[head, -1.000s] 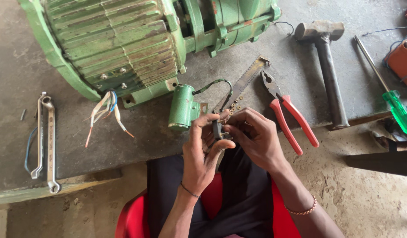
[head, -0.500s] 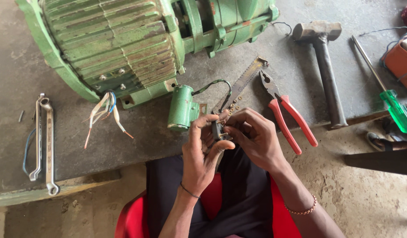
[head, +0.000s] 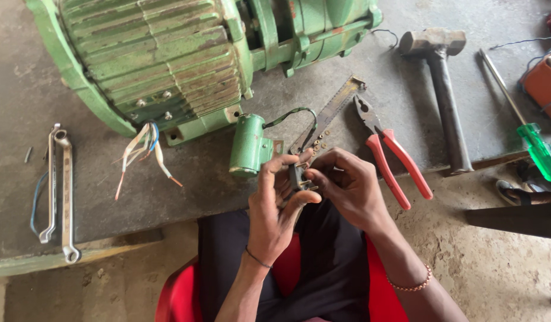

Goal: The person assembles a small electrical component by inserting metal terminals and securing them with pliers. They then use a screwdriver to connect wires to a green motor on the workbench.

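My left hand (head: 274,209) and my right hand (head: 347,185) meet just over the front edge of a grey work slab (head: 108,197). Together they pinch a small dark terminal piece with brass pins (head: 299,177); fingers of both hands close around it. Just behind the hands lie a green cylindrical capacitor (head: 248,146) with a dark wire and several small brass screws (head: 320,140) on the slab. I sit on a red chair (head: 180,295).
A big green ribbed electric motor (head: 168,59) fills the back, loose coloured wires (head: 145,149) hanging from it. Red-handled pliers (head: 390,152), a metal strip (head: 332,110), a hammer (head: 445,95), a green-handled screwdriver (head: 528,125) lie right; two ring spanners (head: 61,191) lie left.
My hands stay together on the small piece, fingers shifting slightly around it. Nothing on the slab has moved.
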Demonstrator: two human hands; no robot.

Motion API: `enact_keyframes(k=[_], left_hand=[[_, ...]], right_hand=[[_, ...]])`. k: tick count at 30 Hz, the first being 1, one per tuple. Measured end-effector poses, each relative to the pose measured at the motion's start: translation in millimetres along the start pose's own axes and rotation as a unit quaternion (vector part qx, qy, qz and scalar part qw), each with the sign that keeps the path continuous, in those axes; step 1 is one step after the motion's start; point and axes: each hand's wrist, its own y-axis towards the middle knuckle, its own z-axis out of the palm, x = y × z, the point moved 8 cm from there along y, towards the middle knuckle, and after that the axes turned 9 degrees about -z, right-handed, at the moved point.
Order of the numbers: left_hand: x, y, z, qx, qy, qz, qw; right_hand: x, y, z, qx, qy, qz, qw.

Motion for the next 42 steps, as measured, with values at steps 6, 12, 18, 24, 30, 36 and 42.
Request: enact_keyframes(k=[6,12,18,24,30,36,42], left_hand=[[0.7,0.0,-1.4,0.001,0.007,-0.004,1.0],[-0.5,0.3,-1.4,0.002,0.006,-0.002,1.0],[-4.4,0.0,-0.9,-0.011,0.063,0.017,0.998],[1.5,1.2,-0.6,-0.005,0.017,-0.014,1.0],[-3.2,0.5,1.1,-0.002,0.04,0.018,0.999],[3.2,0.8,2.3,0.002,0.008,-0.009,1.0],[-0.5,-1.8,2.3,-0.007,0.035,0.003,0.999]], right_hand=[[15.2,0.5,-1.1,0.003,0.105,-0.055,0.993],[-6.0,0.7,-1.8,-0.006,0.012,0.029,0.999],[9.0,-3.1,1.6,0.015,-0.012,-0.086,0.996],[2.5,-2.6,-4.8,-0.02,0.118,-0.03,0.992],[4.8,0.1,1.1,0.02,0.007,-0.04,0.999],[8.0,-3.8,-8.3,-0.027,0.088,-0.049,0.995],[9.3,1.5,-2.2,0.019,-0.053,-0.064,0.996]])
